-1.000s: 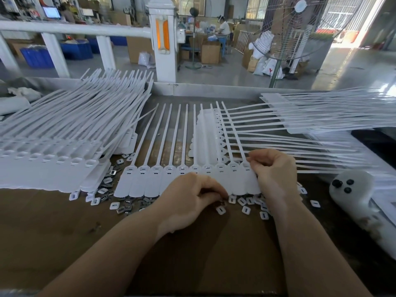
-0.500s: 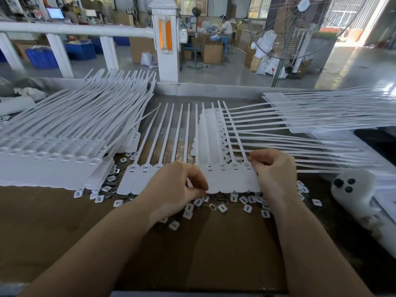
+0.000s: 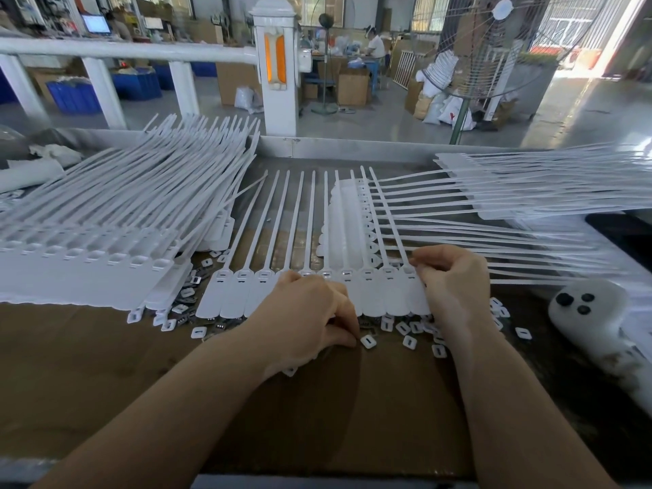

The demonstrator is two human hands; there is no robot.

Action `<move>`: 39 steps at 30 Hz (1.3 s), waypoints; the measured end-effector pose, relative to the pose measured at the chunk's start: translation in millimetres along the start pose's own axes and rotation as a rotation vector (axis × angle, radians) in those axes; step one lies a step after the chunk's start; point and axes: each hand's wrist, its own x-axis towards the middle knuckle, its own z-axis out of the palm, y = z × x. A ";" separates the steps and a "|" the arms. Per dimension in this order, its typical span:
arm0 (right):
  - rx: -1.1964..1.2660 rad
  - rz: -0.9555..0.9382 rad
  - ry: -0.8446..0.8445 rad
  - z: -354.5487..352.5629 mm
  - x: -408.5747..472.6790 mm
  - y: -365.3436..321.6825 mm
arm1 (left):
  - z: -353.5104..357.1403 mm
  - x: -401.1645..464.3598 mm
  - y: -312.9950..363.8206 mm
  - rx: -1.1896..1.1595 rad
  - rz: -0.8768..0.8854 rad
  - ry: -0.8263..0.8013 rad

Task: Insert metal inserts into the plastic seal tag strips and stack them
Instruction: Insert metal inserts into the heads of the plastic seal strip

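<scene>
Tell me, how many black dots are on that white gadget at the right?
3 black dots on the white gadget: one at the left, one at the upper right, one just below that. More could be hidden underneath.

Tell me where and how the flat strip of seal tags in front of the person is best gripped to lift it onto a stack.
Probably by the broad flag end of the seal tag strip, coming from the near edge. The flags are joined side by side into a flat band, while the thin tails fan away loosely. The right hand already grips its right corner; the left hand could take the left flags.
</scene>
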 end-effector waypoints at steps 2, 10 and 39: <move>0.000 0.001 0.001 -0.1 0.1 0.5 | 1.6 0.7 -0.7 0.035 0.028 0.002; -0.003 0.006 0.003 0.4 1.3 1.0 | 5.7 2.3 -3.9 0.077 0.085 -0.011; 0.014 0.003 -0.035 -1.3 -2.3 -3.3 | -0.1 87.1 19.0 -0.430 -0.196 0.087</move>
